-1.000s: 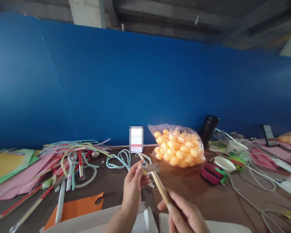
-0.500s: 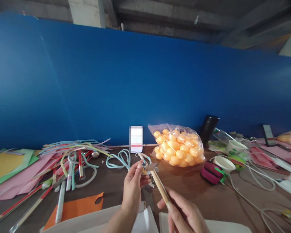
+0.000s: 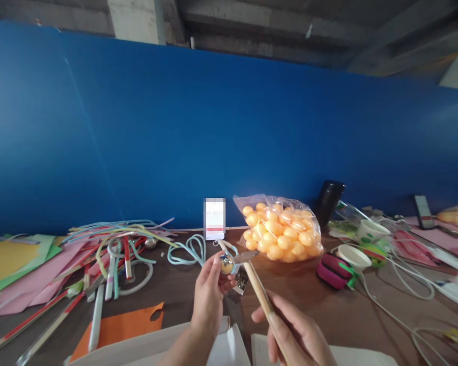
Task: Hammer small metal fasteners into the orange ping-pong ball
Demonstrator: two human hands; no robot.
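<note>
My left hand (image 3: 210,285) is closed on a small shiny ball (image 3: 226,264) with gold and blue on it, held up in front of me between thumb and fingers. A wooden-handled hammer (image 3: 262,292) is gripped by my right hand (image 3: 295,330). Its narrow grey metal head lies just to the right of the ball; whether they touch I cannot tell. Below the ball, partly behind my left fingers, is a small clear packet (image 3: 241,281) of dark, shiny bits on the table (image 3: 286,290).
A clear bag of orange balls (image 3: 278,234) stands behind my hands. On the left lie balloon strips (image 3: 118,231), sticks and coloured paper (image 3: 34,274). To the right are a magenta pouch (image 3: 333,270), paper cups (image 3: 353,257), a white cable (image 3: 381,310) and a black cylinder (image 3: 329,203).
The hammer head has moved slightly up and right, away from the ball. The ball and the packet below it show more clearly now. My left hand is almost still.
</note>
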